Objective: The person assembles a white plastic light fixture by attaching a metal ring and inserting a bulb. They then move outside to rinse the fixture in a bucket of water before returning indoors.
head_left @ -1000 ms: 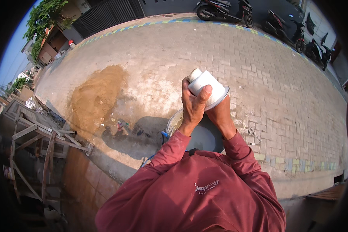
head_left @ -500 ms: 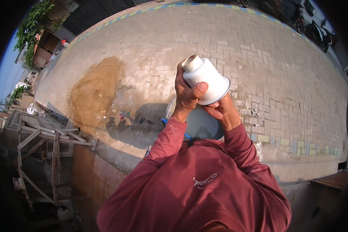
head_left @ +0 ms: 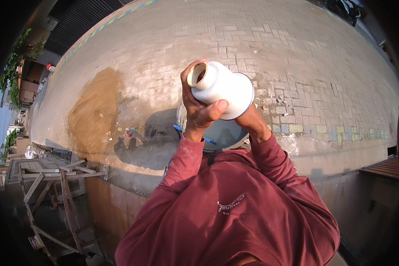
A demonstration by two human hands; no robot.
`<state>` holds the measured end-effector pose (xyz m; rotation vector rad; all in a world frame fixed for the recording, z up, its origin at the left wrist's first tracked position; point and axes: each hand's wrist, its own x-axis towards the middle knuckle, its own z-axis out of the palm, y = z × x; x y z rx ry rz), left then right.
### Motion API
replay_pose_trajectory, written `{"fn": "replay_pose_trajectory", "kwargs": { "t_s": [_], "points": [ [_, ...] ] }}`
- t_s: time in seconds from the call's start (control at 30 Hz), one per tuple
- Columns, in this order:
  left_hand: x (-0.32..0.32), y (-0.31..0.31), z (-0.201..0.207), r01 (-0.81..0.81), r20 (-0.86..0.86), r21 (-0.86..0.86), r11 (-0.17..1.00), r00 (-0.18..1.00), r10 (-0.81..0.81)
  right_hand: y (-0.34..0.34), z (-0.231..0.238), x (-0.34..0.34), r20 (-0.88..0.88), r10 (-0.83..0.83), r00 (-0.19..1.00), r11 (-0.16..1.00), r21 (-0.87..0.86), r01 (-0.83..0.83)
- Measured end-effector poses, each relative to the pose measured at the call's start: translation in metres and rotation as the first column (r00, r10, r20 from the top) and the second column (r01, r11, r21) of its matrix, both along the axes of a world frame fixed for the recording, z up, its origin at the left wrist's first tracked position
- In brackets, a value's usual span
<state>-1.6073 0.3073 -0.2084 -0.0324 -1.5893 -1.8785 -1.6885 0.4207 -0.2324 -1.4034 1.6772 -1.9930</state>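
Note:
Between my hands is a white, hollow, bell-shaped fitting [head_left: 224, 88], tilted with its narrow open neck toward the upper left and its dark-edged wide rim toward the lower right. My left hand [head_left: 198, 108] is closed round the neck side, with the thumb lying across the white wall. At the wide end, my right hand [head_left: 252, 122] supports it from beneath; most of its fingers are hidden behind the fitting. Below both hands stands a round bucket of greyish water [head_left: 226, 133]. A blue strip [head_left: 209, 141] shows at the bucket's left side, partly covered by my left wrist.
A heap of brown sand [head_left: 95, 111] lies on the paving to the left. Nearer, at the lower left, stands a rough wooden frame [head_left: 53, 175]. Small rubble [head_left: 283, 106] is scattered right of the bucket. A slatted wooden surface [head_left: 385, 167] sits at the far right.
The fitting has tipped so its neck opening now faces me more, showing the hollow inside. Both hands, still holding it, have shifted slightly left in the view, and the whole view has turned somewhat.

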Motion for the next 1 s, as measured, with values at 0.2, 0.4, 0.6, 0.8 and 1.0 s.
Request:
{"fn": "replay_pose_trajectory", "kwargs": {
  "t_s": [0.2, 0.4, 0.6, 0.8, 1.0],
  "points": [
    [0.033, -0.016, 0.007, 0.265, -0.023, 0.206, 0.942, 0.964, -0.266, -0.010, -0.015, 0.060, 0.500, 0.851, -0.164, 0.433, -0.842, -0.322],
    [0.075, -0.036, 0.026, 0.087, 0.094, 0.776, 0.625, 0.964, -0.250, -0.018, 0.015, 0.118, 0.550, 0.780, 0.299, 0.618, -0.754, -0.223],
    [0.133, -0.090, -0.014, 0.095, 0.138, 0.824, 0.559, 0.923, -0.360, 0.010, 0.035, 0.186, 0.690, 0.234, 0.685, 0.940, -0.340, 0.021],
    [0.123, -0.078, -0.010, -0.006, 0.260, 0.866, 0.500, 0.860, -0.439, -0.013, 0.061, 0.202, -0.324, -0.492, 0.808, 0.789, 0.227, 0.571],
    [0.096, -0.033, -0.044, 0.120, 0.357, 0.620, 0.776, 0.837, -0.415, -0.028, 0.025, 0.155, -0.767, -0.392, 0.509, 0.339, 0.394, 0.854]
  ]
}}
